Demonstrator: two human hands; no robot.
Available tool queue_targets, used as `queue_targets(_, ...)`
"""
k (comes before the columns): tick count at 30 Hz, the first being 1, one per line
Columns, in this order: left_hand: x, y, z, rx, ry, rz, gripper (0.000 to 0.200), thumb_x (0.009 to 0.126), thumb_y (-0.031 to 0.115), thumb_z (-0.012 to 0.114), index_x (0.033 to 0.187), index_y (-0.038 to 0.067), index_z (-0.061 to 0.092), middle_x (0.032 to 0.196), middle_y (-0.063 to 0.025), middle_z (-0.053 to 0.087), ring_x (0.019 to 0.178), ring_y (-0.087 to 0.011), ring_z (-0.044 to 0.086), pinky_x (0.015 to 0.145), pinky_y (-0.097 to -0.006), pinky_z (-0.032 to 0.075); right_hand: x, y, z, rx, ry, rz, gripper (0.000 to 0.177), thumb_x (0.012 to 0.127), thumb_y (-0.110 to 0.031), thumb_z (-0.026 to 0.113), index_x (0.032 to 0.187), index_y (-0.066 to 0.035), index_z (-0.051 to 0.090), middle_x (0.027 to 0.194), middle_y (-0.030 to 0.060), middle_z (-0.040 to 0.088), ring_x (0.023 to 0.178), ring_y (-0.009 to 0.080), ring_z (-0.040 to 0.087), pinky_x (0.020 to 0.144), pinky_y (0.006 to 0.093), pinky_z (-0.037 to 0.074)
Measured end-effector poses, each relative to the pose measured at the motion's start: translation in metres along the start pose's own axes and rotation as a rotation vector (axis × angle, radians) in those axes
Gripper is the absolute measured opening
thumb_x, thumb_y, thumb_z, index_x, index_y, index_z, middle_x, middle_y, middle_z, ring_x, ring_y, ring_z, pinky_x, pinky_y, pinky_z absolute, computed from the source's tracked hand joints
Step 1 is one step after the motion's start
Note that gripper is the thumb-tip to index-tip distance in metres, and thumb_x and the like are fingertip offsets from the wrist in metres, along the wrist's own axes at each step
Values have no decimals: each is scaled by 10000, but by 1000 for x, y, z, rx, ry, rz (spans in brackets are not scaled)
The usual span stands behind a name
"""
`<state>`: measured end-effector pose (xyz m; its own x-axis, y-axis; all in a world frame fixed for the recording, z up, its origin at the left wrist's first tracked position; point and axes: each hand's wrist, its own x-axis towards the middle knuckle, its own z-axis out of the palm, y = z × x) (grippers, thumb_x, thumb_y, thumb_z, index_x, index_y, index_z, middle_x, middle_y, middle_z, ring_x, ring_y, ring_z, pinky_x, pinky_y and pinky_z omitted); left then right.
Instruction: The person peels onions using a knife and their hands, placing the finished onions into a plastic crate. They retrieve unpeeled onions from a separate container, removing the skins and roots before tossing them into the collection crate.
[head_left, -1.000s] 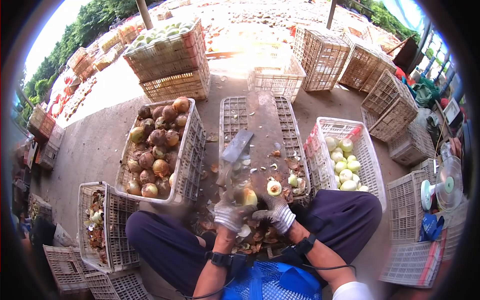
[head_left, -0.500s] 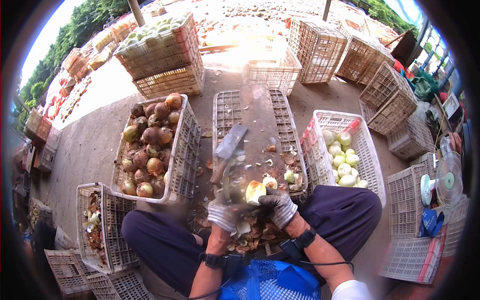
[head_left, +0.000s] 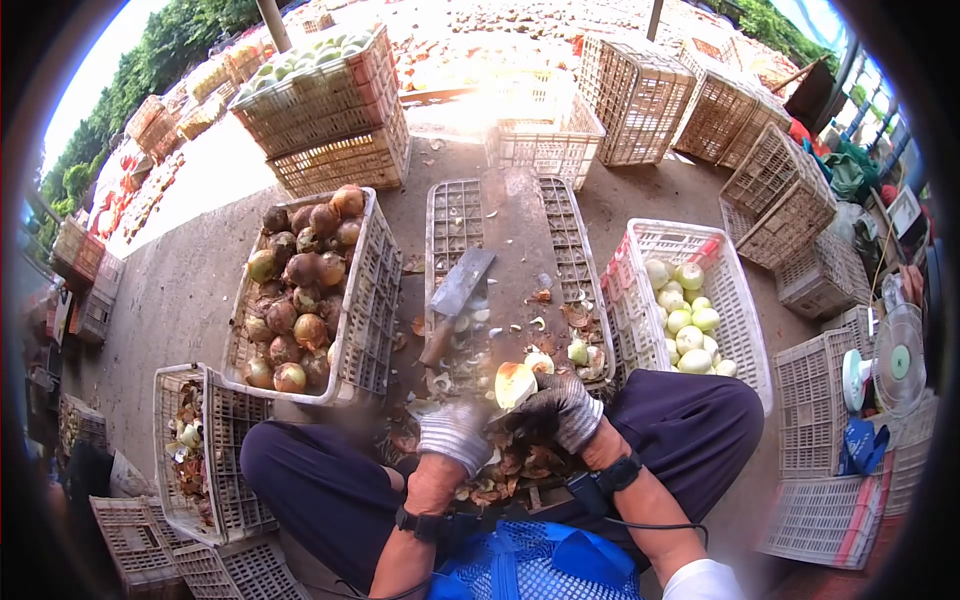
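A partly peeled onion (head_left: 515, 385), pale with some brown skin, is in my right hand (head_left: 565, 408), whose gloved fingers close round its lower side. Just left of it is my left hand (head_left: 455, 432), in a striped glove with curled fingers. Motion blurs those fingertips, and what they hold cannot be made out. Behind the onion, a dirty board (head_left: 515, 260) lies across a crate. On its left side rests a cleaver (head_left: 463, 283), its handle toward me. Another pale onion (head_left: 540, 362) sits just beyond my right hand. Loose onion skins (head_left: 530, 462) lie below my hands.
Unpeeled onions (head_left: 308, 270) fill a crate (head_left: 368, 290) on the left. Peeled onions (head_left: 690, 325) lie in a white crate (head_left: 745, 330) on the right. A scrap crate (head_left: 235, 450) stands by my left knee. Stacked crates (head_left: 330, 120) stand behind; a fan (head_left: 897, 355) is far right.
My left hand has moved slightly right and down, nearer my right wrist. The onion has shifted slightly right and turned in my right hand. The cleaver has stayed put.
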<state>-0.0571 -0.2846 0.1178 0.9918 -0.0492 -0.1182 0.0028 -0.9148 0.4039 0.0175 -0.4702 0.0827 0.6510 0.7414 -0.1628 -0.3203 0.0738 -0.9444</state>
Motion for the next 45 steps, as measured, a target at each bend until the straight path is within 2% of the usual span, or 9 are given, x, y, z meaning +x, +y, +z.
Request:
queue_targets(4, 2, -5, 10, 54, 46, 36, 208, 682, 193, 651, 870, 106, 669, 843, -161, 638, 785, -342, 626, 651, -434, 506, -5, -16, 4, -278, -35, -236, 311, 738, -21, 638, 1037, 40, 582, 862, 142, 663, 748, 230, 672, 647, 337, 568)
queue_targets(6, 6, -4, 9, 86, 17, 15, 202, 681, 188, 645, 858, 94, 664, 838, -164, 636, 783, -342, 626, 652, -437, 506, -7, -31, 11, -204, 27, -146, 288, 731, -20, 644, 1006, 50, 590, 838, 148, 663, 724, 235, 672, 630, 334, 568)
queue_targets(8, 8, -1, 5, 115, 22, -19, 189, 684, 178, 632, 844, 81, 657, 828, -163, 636, 780, -342, 625, 653, -438, 506, -7, -39, 18, 255, 172, 246, 250, 722, -17, 643, 956, 62, 602, 822, 161, 660, 690, 246, 670, 604, 333, 568)
queue_targets(11, 15, -5, 4, 136, 9, -108, 163, 698, 167, 618, 822, 66, 649, 813, -163, 637, 774, -347, 626, 651, -438, 505, -3, -14, 6, 456, 183, 301, 210, 715, -14, 629, 902, 77, 600, 796, 180, 653, 642, 262, 665, 563, 336, 564)
queue_targets(15, 19, -33, 16, 105, 75, -155, 141, 690, 139, 613, 804, 64, 649, 809, -167, 644, 767, -360, 629, 641, -442, 504, 0, 22, -11, 107, 92, 10, 207, 715, -11, 619, 898, 80, 587, 753, 182, 644, 606, 266, 655, 542, 335, 557)
queue_targets(20, 6, -16, 7, 49, 183, -4, 193, 671, 168, 642, 840, 76, 642, 796, -166, 627, 759, -358, 614, 644, -442, 499, -3, -20, 6, 458, 177, 256, 222, 722, -28, 627, 918, 69, 594, 717, 161, 641, 575, 251, 643, 534, 318, 544)
queue_targets(32, 8, -15, 18, 71, 112, -15, 477, 590, 421, 772, 882, 71, 632, 869, -161, 628, 791, -350, 619, 656, -454, 495, 0, 18, -2, 106, 116, 315, 279, 721, -35, 665, 983, 47, 612, 782, 97, 660, 624, 188, 652, 587, 302, 545)
queue_targets(37, 3, 1, 16, 94, 151, 9, 206, 728, 234, 587, 852, 76, 630, 808, -177, 627, 750, -354, 623, 627, -457, 494, 3, -13, 11, -222, 178, 257, 328, 730, -91, 698, 1038, 7, 640, 858, 67, 672, 726, 121, 618, 657, 275, 514)
queue_targets(45, 11, -2, 43, 55, 83, -68, 190, 729, 214, 589, 816, 50, 628, 801, -182, 631, 747, -363, 626, 639, -468, 495, 13, 5, 9, -524, 212, 344, 396, 699, -160, 748, 1055, -20, 645, 932, 49, 671, 829, 141, 605, 743, 290, 489)
